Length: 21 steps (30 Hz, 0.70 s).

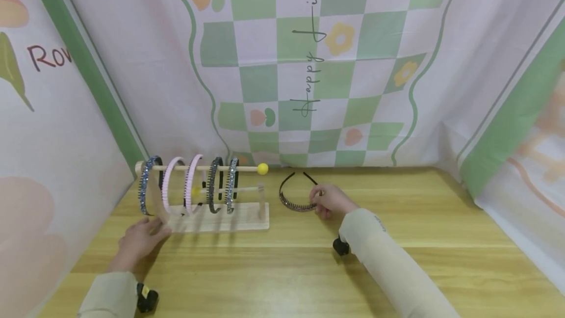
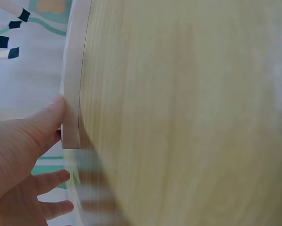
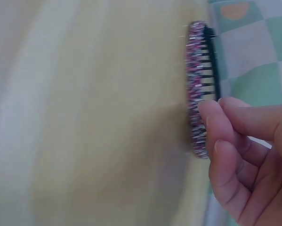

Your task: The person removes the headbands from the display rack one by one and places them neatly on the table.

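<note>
My right hand (image 1: pixel 328 201) pinches a black toothed headband (image 1: pixel 296 207) by its side, low over the table right of the stand. In the right wrist view, its outer band (image 3: pixel 195 75) shows pink and silver sparkle, with thumb and fingertips at the comb teeth. My left hand (image 1: pixel 140 240) holds the left end of a wooden headband stand (image 1: pixel 220 225). Thumb (image 2: pixel 53 115) and index finger grip the base's end in the left wrist view, the other fingers spread. On the upper rod hang several headbands: blue glittery (image 1: pixel 144 185), pink (image 1: pixel 166 185), black (image 1: pixel 211 185) and silver glittery (image 1: pixel 231 185).
A yellow ball (image 1: pixel 263 169) caps the upper rod's right end. Below it runs a lower rod (image 1: pixel 247 189). The wooden table (image 1: pixel 273 278) meets a checked green-and-white curtain (image 1: pixel 295 77) at the back, with printed curtains on both sides.
</note>
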Available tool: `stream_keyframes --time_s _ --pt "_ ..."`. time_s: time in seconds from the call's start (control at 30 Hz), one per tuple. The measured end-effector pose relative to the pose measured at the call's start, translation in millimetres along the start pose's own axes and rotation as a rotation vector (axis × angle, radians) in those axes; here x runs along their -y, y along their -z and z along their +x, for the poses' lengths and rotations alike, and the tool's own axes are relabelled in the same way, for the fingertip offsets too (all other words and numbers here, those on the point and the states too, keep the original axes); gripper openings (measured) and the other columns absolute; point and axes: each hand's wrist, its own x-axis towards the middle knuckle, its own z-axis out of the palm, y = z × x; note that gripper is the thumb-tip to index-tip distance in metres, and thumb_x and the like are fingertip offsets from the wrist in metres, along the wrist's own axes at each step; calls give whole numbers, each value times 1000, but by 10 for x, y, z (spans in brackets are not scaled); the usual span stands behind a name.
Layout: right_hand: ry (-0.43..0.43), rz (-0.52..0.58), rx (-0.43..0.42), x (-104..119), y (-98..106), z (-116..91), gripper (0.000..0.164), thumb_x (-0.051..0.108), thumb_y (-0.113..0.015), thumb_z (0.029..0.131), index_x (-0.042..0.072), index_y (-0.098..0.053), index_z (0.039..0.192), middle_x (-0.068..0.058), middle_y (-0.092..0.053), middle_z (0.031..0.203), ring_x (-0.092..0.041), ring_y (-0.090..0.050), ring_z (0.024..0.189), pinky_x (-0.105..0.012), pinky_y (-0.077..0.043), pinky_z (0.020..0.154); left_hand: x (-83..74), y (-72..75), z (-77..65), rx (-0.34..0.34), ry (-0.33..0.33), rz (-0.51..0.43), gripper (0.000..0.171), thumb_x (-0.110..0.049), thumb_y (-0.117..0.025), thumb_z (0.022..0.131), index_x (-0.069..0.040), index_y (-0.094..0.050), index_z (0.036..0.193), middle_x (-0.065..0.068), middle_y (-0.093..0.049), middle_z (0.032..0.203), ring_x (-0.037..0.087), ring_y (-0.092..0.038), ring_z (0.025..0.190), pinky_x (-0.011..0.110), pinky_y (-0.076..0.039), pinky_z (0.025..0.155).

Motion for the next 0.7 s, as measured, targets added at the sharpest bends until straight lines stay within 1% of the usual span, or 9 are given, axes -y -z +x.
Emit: stream_keyframes --time_s 0.07,0.13,0.23,0.3,0.43,0.5,0.57,0.63,0.7 --pt "20 -16 -4 67 41 6 19 -1 -51 91 -5 -57 108 -15 -59 63 -18 -52 47 -28 -45 44 8 -7 3 -4 -2 1 75 -56 -44 90 1 -35 137 40 -20 136 63 -23 115 76 -19 85" --pt "50 -47 -14 151 89 14 24 -1 -50 91 -6 -56 114 -17 -60 65 -23 -54 48 -33 -48 46 20 -16 8 -5 -6 5 75 -57 -44 90 1 -36 137 41 -20 136 63 -23 115 76 -20 85" --pt "83 -108 -34 293 156 25 28 2 -51 92 -6 -55 118 -20 -63 71 -28 -58 51 -40 -53 52 24 -17 4 -5 -9 7 76 -58 -43 90 0 -36 137 41 -21 135 63 -24 114 76 -20 84" --pt "101 -137 -42 381 190 32 28 4 -51 93 -5 -54 120 -20 -65 76 -29 -59 52 -39 -54 52 21 -11 2 -5 -11 8 77 -59 -43 89 0 -36 137 41 -21 135 63 -24 114 76 -21 84" --pt "121 -158 -60 547 220 20 31 6 -52 93 -2 -53 124 -18 -65 82 -30 -59 54 -30 -52 49 15 -4 -1 -6 -11 9 77 -60 -43 89 0 -36 137 41 -21 135 63 -24 114 76 -21 84" --pt "138 -165 -66 633 222 6 32 6 -52 93 -2 -52 125 -16 -65 82 -29 -58 55 -27 -51 47 12 -6 -2 -6 -9 12 77 -59 -43 89 0 -36 137 41 -20 135 63 -23 114 76 -21 84" --pt "165 -170 -70 713 221 -4 33 6 -52 93 -2 -51 125 -13 -64 81 -28 -58 54 -29 -51 48 7 -3 -4 -4 -5 14 76 -58 -43 90 0 -36 137 41 -20 135 63 -23 114 76 -20 84" --pt "188 -181 -76 788 220 -2 33 6 -53 92 -1 -51 125 -11 -64 81 -24 -56 52 -30 -51 48 2 2 -7 -1 0 13 75 -58 -43 90 0 -35 137 40 -19 136 63 -22 115 76 -20 85" --pt "199 -192 -81 863 228 -2 33 6 -53 92 0 -52 125 -9 -64 82 -21 -56 51 -33 -51 50 -4 7 -8 1 4 14 75 -57 -43 90 1 -35 137 40 -19 136 63 -22 115 76 -20 85"
